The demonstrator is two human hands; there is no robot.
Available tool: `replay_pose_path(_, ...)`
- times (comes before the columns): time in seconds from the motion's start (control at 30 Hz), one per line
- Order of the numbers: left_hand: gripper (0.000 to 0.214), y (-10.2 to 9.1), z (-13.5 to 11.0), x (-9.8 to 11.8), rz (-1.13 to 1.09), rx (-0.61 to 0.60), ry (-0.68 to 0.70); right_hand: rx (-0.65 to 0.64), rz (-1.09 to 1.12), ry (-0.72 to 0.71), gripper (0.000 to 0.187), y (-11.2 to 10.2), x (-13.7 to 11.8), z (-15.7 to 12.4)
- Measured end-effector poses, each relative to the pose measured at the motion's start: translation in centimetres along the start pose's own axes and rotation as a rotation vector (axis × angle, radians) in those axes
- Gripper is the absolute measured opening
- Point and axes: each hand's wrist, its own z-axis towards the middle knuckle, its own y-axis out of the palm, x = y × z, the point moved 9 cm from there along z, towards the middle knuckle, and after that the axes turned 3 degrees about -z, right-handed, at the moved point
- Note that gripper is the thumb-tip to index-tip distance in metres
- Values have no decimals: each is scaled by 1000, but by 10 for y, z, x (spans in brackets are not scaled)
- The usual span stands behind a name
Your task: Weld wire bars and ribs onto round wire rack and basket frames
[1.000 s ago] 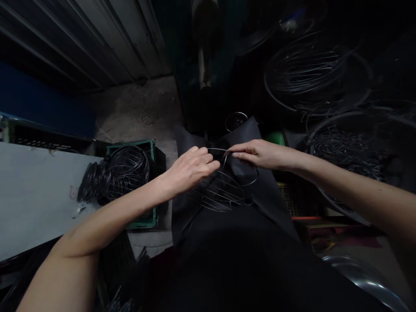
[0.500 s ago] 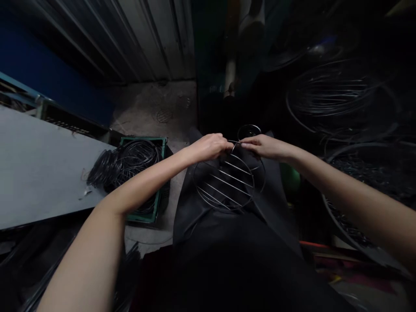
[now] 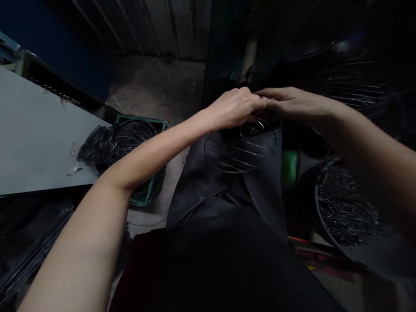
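A round wire rack [image 3: 248, 149] with parallel bars hangs, somewhat blurred, in front of the dark apron [image 3: 208, 186]. My left hand [image 3: 238, 106] is closed above the rack, its fingers curled round the upper wire. My right hand [image 3: 282, 100] meets it from the other side with thumb and fingers pinched together. Whatever lies between those right fingertips is hidden. Just under the hands shows a small metal ring [image 3: 253, 129]. Behind them stands a dark machine with an upright pale rod [image 3: 249, 56].
To the left, a green crate [image 3: 143, 200] holds coiled black wire [image 3: 113, 141], beside a pale board [image 3: 42, 138]. At right stands a large round container [image 3: 328, 234] of short metal pieces [image 3: 347, 208]. More wire racks [image 3: 354, 89] lie behind my right arm.
Both hands have moved up and away from me, towards the machine, and sit closer together. The wire rack has tilted and moved up with them. The camera view has shifted too.
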Motion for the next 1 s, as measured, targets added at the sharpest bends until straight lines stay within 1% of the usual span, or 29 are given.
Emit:
replay_pose_path(0.07,17,3,2,-6,-1,22,-6,105,-70,-59,37,-8,-6,2)
replay_pose_path(0.13,14,6,2,-11,-11,53,9,201,-211,-97,36,-12,-8,4)
replay_pose_path(0.17,14,7,1,-13,-20,67,27,230,-276,-106,36,-13,-8,4)
replay_pose_path(0.23,16,9,-2,-15,-43,82,66,248,-348,-111,38,-12,-6,6)
replay_pose_path(0.4,17,8,-4,-21,-74,87,71,186,-339,-119,40,-9,3,8)
replay_pose_path(0.53,17,12,1,-27,-77,66,47,172,-309,-125,43,-8,11,11)
replay_pose_path(0.63,17,15,6,-34,-78,82,54,164,-308,-119,44,-8,14,16)
replay_pose_path(0.77,17,16,10,-42,-63,121,70,149,-324,-105,47,-10,13,22)
replay_pose_path(0.9,16,16,10,-43,-18,106,52,144,-300,-111,55,-11,10,21)
replay_pose_path(1.0,17,15,9,-42,30,96,39,141,-287,-114,57,-10,11,22)
